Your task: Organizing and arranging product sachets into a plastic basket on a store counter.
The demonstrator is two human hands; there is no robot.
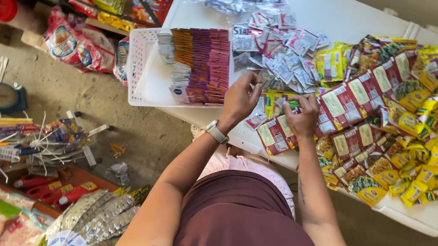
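Left hand [240, 99], watch on the wrist, pinching the top edge of a small sachet [258, 112] over the near edge of the white desk [352, 12]. Right hand [303, 116] just beside it, fingertips closed on a yellow-green sachet [287, 104]; exact grip hard to tell. Both sachets small and flat, long axes running roughly away from the body. Directly beneath, red packets [275, 135] lying flat, tilted diagonally. Further out, a heap of silver-white sachets [284, 53], a white basket [144, 76] with upright rows of purple and orange sachets [204, 63], and yellow packets [436, 142] spread to the right.
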